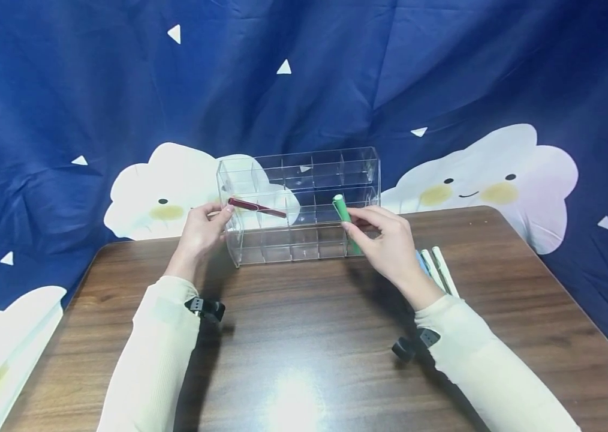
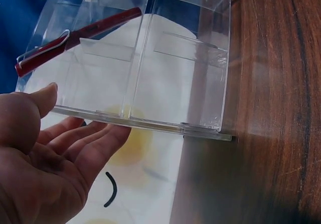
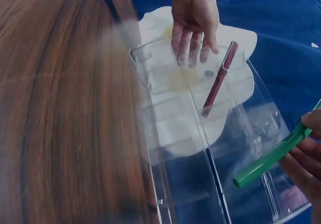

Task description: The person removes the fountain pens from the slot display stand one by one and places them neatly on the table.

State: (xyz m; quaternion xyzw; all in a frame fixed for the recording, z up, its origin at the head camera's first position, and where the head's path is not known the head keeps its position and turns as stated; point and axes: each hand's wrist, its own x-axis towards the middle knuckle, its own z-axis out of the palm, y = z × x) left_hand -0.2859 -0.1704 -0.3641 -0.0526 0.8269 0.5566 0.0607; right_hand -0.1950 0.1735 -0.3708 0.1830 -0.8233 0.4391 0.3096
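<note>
A clear acrylic organizer (image 1: 304, 225) with many compartments stands at the back of the table. My left hand (image 1: 207, 227) rests against its left side, the fingers (image 2: 103, 143) extended along the outer wall and the thumb by the front edge. A dark red pen (image 2: 93, 30) with a silver clip leans slantwise in the organizer, its capped end near the left thumb but apart from it. At the organizer's right part, my right hand (image 1: 390, 240) pinches a green pen (image 3: 268, 161) between thumb and fingers. The green pen is tilted, with its capped end up in the head view.
Right of the organizer, partly behind the right forearm, lie white pens (image 1: 443, 267) and a blue pen (image 1: 421, 262). The brown wooden table (image 1: 293, 336) extends in front. A blue curtain (image 1: 325, 72) with cloud prints hangs close behind.
</note>
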